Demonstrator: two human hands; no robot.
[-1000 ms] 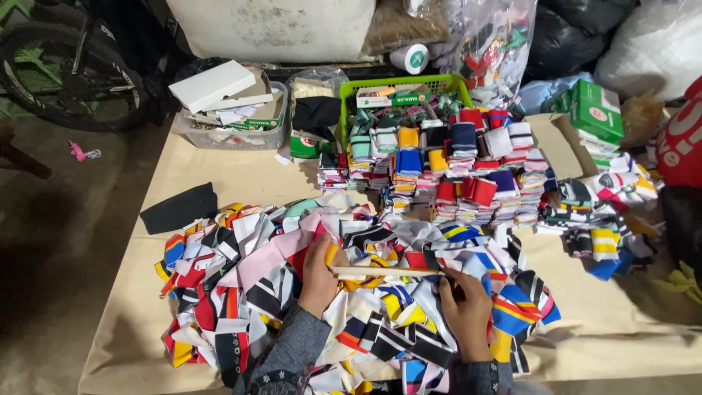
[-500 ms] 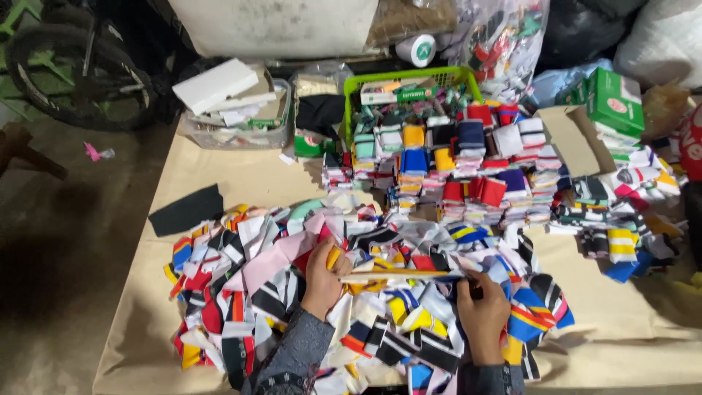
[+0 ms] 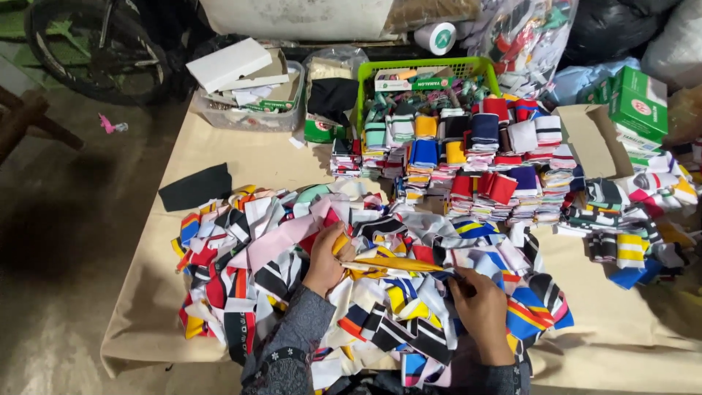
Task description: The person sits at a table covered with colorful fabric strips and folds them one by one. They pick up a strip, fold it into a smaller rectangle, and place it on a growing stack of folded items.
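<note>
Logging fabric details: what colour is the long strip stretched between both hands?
Yellow-orange: the long fabric strip shows best in the head view, above the striped pile.

Loose heap of striped fabric strips [image 3: 278,271] covers the worktop [image 3: 599,322] centre, lapping around the left hand [image 3: 327,257] and right hand [image 3: 482,311]; no bare surface between them. Behind the heap, folded stacks of strips [image 3: 482,161] form a wall across to the green basket [image 3: 417,73]. Bare paper shows at back left beside the black cloth piece [image 3: 196,186], and front right below the striped pile [image 3: 629,219]. Clear tray of boxes [image 3: 248,110] blocks the back left corner.
</note>
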